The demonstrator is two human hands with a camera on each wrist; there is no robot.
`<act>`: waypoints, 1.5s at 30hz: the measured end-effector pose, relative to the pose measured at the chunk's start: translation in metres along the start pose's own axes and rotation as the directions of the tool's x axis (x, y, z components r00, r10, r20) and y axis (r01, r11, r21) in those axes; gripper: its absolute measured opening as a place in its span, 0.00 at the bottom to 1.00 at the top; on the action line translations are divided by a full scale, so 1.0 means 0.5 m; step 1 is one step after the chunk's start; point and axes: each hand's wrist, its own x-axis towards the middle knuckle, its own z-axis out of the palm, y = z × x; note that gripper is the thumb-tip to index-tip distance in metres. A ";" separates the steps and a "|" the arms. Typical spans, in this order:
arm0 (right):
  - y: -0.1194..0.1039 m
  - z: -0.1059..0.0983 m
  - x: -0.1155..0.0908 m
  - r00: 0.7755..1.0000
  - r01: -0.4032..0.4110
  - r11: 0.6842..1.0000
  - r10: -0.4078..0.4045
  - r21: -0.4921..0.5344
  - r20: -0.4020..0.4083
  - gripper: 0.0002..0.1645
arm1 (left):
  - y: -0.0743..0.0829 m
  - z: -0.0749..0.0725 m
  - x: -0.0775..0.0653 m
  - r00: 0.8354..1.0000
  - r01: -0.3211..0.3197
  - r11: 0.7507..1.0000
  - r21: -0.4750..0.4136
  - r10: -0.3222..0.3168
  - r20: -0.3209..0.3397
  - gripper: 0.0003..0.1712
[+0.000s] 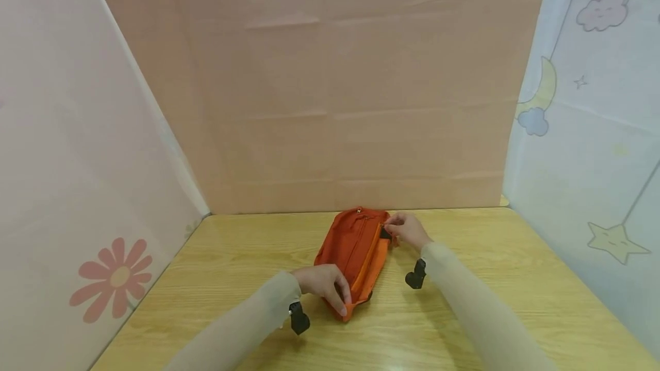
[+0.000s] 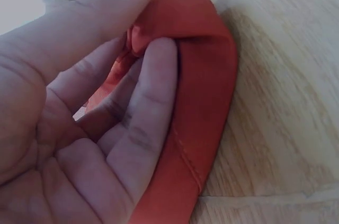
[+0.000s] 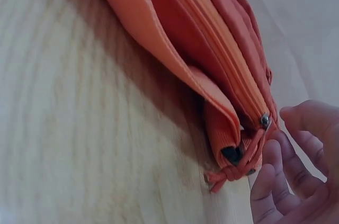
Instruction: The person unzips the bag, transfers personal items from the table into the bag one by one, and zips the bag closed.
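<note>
A red-orange zippered bag (image 1: 342,242) lies lengthwise on the table, its far end tilted to the right. My left hand (image 1: 323,286) grips the near end; in the left wrist view the thumb is over the folded red fabric (image 2: 204,75) and the fingers curl against its inner side. At the far right end is my right hand (image 1: 407,229), fingertips right at the bag's edge. The right wrist view shows a metal zipper slider (image 3: 265,121) with a knotted orange cord pull (image 3: 230,172) beside those fingertips, and a gap between thumb and index finger.
The wooden table (image 1: 247,239) reaches back to a tan cloth backdrop (image 1: 361,102). Pale printed sheets hang at the left (image 1: 77,130) and right (image 1: 593,159). Black wrist cameras are strapped over both light sleeves (image 1: 464,285).
</note>
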 end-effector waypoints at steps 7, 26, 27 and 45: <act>-0.013 0.006 -0.029 0.995 0.044 0.997 -0.049 0.064 0.088 0.10 | -0.003 -0.005 0.002 0.995 -0.059 0.996 -0.070 0.065 0.080 0.06; -0.088 0.032 -0.114 0.958 0.135 0.991 -0.137 0.023 0.252 0.09 | 0.030 -0.119 0.012 0.978 -0.107 0.977 -0.185 0.070 -0.194 0.16; -0.095 0.038 -0.117 0.955 0.148 0.989 -0.146 0.012 0.256 0.08 | 0.031 -0.127 0.014 0.971 -0.120 0.974 -0.193 0.074 -0.228 0.17; -0.166 0.171 -0.179 0.791 0.488 0.804 -0.244 -0.340 0.561 0.24 | -0.015 -0.136 0.088 0.941 0.174 0.797 0.578 0.039 -0.336 0.36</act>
